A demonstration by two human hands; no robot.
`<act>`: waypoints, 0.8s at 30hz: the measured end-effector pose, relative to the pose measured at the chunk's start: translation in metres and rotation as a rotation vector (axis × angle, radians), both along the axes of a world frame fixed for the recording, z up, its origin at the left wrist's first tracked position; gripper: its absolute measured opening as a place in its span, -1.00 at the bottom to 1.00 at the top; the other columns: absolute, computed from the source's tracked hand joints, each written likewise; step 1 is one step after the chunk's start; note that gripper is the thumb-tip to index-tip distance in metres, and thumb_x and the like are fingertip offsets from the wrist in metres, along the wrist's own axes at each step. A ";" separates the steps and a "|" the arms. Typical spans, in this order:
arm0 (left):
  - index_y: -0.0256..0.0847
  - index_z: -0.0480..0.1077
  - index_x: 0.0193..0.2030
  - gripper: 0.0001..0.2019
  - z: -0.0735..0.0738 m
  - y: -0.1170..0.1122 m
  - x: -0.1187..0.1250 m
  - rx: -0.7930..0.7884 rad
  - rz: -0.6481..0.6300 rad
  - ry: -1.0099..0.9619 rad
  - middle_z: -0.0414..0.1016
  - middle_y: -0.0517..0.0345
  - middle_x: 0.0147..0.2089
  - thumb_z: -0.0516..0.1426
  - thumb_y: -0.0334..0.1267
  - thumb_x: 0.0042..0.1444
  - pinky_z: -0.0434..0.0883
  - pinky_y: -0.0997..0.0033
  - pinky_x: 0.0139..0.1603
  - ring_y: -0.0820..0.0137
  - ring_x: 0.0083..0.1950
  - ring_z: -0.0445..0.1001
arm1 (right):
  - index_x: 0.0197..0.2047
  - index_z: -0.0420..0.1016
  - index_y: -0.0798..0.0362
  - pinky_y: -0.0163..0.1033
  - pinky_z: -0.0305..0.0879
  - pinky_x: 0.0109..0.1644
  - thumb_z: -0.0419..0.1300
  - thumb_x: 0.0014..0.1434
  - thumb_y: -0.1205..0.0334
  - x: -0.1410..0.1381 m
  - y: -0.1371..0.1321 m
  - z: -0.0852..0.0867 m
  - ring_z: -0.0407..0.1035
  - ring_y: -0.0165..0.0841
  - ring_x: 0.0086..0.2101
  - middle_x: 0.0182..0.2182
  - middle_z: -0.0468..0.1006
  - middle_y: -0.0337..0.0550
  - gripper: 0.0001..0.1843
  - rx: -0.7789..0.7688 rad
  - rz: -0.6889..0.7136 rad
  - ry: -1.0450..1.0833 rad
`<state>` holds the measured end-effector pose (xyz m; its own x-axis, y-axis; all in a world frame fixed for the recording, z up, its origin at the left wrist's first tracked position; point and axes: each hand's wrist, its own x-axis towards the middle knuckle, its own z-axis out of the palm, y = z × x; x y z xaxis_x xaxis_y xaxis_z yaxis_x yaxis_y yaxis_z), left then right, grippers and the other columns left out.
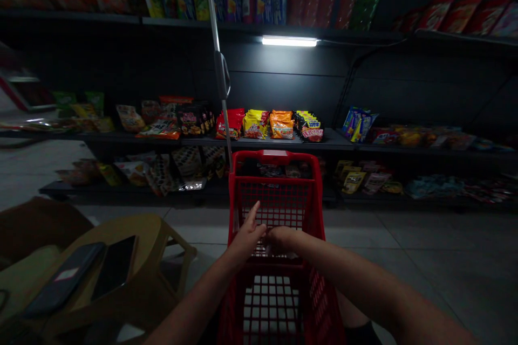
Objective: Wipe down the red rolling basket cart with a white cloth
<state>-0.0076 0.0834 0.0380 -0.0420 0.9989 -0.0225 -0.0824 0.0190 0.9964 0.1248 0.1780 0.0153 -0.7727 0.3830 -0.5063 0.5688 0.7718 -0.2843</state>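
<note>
Directly in front of me stands a red plastic shopping basket with grid walls. Both of my hands are over it, close together. My left hand has its index finger stretched out away from me, and its other fingertips come near the right hand. My right hand is curled, with its fingers bent down and mostly hidden. Something pale shows faintly under it, too dim to name. Through the grid the floor is visible.
Ahead is a dark shelf with snack packets, among them red, yellow and orange ones. A lamp tube glows above them. A metal pole rises beside the basket. Two phone-like devices lie on a stool at left.
</note>
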 end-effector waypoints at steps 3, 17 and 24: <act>-0.07 0.04 0.44 -0.37 0.032 -0.009 -0.032 0.260 -0.086 0.125 0.20 0.01 0.42 0.05 -0.23 0.24 0.12 0.04 0.42 0.20 0.43 0.17 | 0.03 0.56 -0.06 -0.33 0.32 -0.24 0.32 0.01 0.24 0.014 -0.011 0.017 0.50 -0.29 -0.22 -0.10 0.60 -0.18 -0.55 -0.037 0.079 0.015; -0.13 0.43 0.19 -0.53 0.071 0.055 -0.115 0.340 -0.087 0.447 0.27 0.04 0.39 0.14 -0.11 0.13 -0.03 0.02 0.47 0.16 0.49 0.02 | -0.03 0.47 0.13 -0.35 0.36 -0.07 0.29 0.03 0.34 0.049 0.028 0.240 0.44 -0.41 -0.18 -0.13 0.54 -0.20 -0.62 -0.742 -0.009 0.373; -0.16 0.44 0.12 -0.50 0.061 0.085 -0.109 0.381 -0.036 0.432 0.39 -0.04 0.28 0.08 0.12 0.20 0.06 0.02 0.44 0.12 0.39 0.22 | -0.09 0.46 0.11 -0.37 0.37 -0.12 0.30 -0.01 0.38 0.055 0.057 0.275 0.45 -0.44 -0.23 -0.17 0.55 -0.22 -0.64 -0.740 -0.170 0.552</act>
